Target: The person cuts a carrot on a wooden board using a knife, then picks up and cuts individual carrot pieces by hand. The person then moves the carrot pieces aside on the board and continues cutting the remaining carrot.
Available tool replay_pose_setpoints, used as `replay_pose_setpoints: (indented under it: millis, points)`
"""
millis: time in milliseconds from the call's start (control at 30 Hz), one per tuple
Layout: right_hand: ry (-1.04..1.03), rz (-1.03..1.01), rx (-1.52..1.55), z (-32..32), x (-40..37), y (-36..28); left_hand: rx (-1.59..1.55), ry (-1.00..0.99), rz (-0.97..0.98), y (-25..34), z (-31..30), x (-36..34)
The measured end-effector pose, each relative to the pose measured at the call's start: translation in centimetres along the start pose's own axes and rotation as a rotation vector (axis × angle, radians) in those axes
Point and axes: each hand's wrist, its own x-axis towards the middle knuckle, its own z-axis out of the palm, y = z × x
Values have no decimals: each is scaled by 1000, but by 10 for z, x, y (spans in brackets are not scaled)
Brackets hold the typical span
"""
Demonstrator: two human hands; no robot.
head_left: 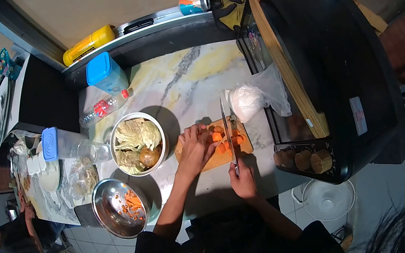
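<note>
Two hands work a board (216, 160) on the tabletop (188, 75) | left hand (196, 146) pins the carrot (221, 142) pieces mid-board | right hand (243, 178) clenched on the knife (226, 122), blade down beside them | I'd tuck left fingertips back and cut straight down.

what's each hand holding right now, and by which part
The right hand grips the knife by its handle. The left hand pins the carrot against the cutting board with its fingertips.
</note>
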Motion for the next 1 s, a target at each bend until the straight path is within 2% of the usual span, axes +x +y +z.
replay_pose_setpoints:
  millis: [300, 367, 633, 733, 1000]
  points:
    - [-51, 61, -74, 1, -2, 5, -19, 20, -10, 4, -13, -5]
    - [73, -103, -84, 4, -1, 8, -19, 25, -21, 4, -13, -3]
    - [55, -54, -34, 2, 0, 1, 27, 31, 45, 3, -6, 15]
    - [41, -36, -52, 2, 0, 6, 48, -32, 74, -4, 6, 19]
    - [41, -49, -82, 2, 0, 8, 36, 21, 25, 1, 4, 15]
